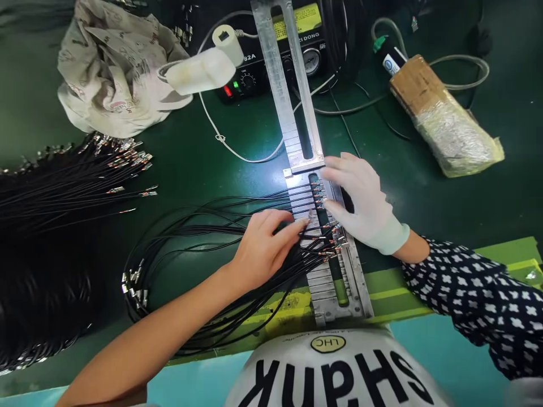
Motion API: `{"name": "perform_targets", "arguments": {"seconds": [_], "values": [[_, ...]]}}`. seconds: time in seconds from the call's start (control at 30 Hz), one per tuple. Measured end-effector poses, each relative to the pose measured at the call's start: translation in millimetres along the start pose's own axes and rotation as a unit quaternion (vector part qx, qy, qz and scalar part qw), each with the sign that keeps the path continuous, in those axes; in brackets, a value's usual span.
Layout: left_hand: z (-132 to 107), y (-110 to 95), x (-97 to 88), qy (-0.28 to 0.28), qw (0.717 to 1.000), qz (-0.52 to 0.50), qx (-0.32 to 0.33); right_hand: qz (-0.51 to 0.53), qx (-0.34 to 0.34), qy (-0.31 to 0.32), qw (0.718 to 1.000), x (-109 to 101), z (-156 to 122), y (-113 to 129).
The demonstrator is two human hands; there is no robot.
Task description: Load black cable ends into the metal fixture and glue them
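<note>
A slotted metal fixture (320, 277) lies across the table edge, with black cables seated side by side in its grooves. Their metal terminals (338, 240) show over the long slot. My left hand (267, 246), bare, rests at the fixture's left side. Its thumb and index finger pinch a black cable (316, 228); the exact grip is partly hidden by the fingers. On the opposite side is my right hand (360, 200), in a white glove, with thumb and fingers apart. Its fingertips are at the fixture's right rail, close to the upper terminals, and nothing is visible in them.
A second slotted metal bar (292, 113) extends away towards a black control unit (254, 79). A white lamp head (201, 70) hangs near a crumpled cloth (114, 68). Bundled black cables (63, 186) lie left. A wrapped cardboard block (445, 118) lies right.
</note>
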State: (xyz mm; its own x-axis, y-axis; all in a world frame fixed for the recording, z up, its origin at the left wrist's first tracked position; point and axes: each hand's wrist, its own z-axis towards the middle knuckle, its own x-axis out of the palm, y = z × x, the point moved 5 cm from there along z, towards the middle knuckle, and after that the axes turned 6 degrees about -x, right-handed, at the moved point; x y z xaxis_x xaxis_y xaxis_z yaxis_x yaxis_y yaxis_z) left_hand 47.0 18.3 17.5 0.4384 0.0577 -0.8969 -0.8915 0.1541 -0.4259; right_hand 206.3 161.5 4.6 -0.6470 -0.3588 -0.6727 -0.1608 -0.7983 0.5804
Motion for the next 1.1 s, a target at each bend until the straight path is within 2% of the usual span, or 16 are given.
{"name": "perform_targets", "arguments": {"seconds": [0.07,0.2,0.27,0.3,0.37,0.43,0.5,0.6,0.7,0.8,0.87,1.0,1.1], "values": [[-9.5,-13.5,-0.8,0.001,0.999,-0.018,0.037,0.014,-0.019,0.003,1.0,-7.1,-7.9,6.1],[-31.0,-42.4,5.1,0.048,0.988,-0.052,0.139,0.07,-0.063,0.036,0.995,-10.2,-21.2,15.7],[-38.4,-48.0,4.0,0.04,0.982,-0.057,0.174,0.079,-0.088,0.056,0.991,-8.5,-24.7,19.0],[-39.8,-46.2,1.9,0.028,0.983,-0.064,0.171,0.082,-0.094,0.063,0.99,-7.9,-25.5,19.7],[-38.5,-34.1,-2.8,0.014,0.989,-0.083,0.12,0.097,-0.098,0.076,0.988,-6.6,-25.6,20.4],[-35.1,-16.6,-5.7,0.026,0.995,-0.081,0.045,0.116,-0.092,0.086,0.985,-5.9,-24.5,20.5],[-33.0,-2.6,-7.1,0.053,0.997,-0.046,-0.005,0.128,-0.089,0.094,0.983,-5.9,-23.4,20.9],[-34.1,7.1,-8.9,0.096,0.995,0.008,-0.028,0.151,-0.106,0.11,0.977,-6.7,-22.6,23.2],[-38.9,4.6,-12.4,0.133,0.991,-0.015,-0.008,0.184,-0.115,0.111,0.97,-8.3,-20.8,24.7],[-41.9,3.1,-20.8,0.104,0.993,-0.049,-0.014,0.168,-0.075,0.071,0.98,-9.3,-15.5,23.4],[-42.2,3.5,-24.1,0.069,0.997,-0.026,-0.018,0.144,-0.062,0.069,0.985,-5.7,-12.5,26.1],[-37.8,2.8,-19.5,0.02,0.998,0.056,0.003,0.148,-0.086,0.1,0.98,1.8,-12.5,34.3],[-28.6,2.8,-12.1,-0.016,0.995,0.097,0.002,0.122,-0.036,0.065,0.99,-4.1,-15.5,25.1]]}}
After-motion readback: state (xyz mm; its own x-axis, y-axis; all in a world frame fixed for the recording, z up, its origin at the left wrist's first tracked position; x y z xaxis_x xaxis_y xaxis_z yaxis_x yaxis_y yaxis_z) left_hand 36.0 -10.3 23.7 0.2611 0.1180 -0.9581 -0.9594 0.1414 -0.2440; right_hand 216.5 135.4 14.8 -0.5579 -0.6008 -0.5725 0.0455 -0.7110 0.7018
